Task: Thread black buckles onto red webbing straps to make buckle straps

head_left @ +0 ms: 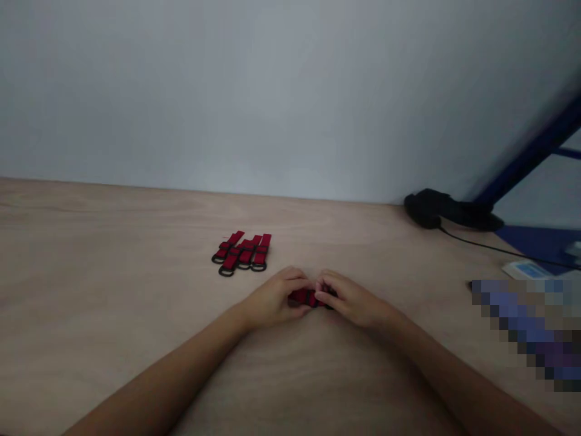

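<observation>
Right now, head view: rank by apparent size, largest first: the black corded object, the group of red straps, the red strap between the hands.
1. Black corded object
2. Group of red straps with black rings
3. Red strap between the left hand and right hand: mostly hidden by the fingers, so its place is unsure.

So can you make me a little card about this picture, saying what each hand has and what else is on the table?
Left hand: holding a red strap
Right hand: holding the same strap, close to the left hand
Nearby: four red straps with black rings, lying side by side
Surface: light wooden table
Also there: black cable, off to the right
Behind: pale gray wall
</observation>
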Demonstrator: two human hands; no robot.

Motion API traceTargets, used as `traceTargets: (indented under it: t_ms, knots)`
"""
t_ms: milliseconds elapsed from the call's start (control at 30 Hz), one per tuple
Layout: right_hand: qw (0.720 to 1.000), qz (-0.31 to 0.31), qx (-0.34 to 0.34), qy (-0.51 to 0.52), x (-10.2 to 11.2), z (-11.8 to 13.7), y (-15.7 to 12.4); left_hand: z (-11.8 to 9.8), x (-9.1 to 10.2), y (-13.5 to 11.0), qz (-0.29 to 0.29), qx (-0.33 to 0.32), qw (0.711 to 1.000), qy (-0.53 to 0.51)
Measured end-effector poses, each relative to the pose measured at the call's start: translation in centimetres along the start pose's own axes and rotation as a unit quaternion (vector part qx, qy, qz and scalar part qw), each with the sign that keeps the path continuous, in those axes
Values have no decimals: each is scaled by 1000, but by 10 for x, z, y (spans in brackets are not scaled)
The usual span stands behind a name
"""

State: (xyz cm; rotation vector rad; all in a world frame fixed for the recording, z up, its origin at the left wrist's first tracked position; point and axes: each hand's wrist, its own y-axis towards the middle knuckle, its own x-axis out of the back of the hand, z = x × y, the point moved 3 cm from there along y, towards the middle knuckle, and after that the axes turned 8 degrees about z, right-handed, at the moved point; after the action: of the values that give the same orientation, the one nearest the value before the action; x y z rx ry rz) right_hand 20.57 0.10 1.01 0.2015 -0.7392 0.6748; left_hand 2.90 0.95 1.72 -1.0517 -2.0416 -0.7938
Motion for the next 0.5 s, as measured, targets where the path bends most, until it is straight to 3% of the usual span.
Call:
traceTargets:
  t_ms: [300,500]
  knots:
    - [993,-98,-22,-54,-10,13,2,1,-2,-2,-24,33,999,-1]
    - [994,-88,-56,-27,-11,14,4,0,-2,-4,-18,25,999,-9]
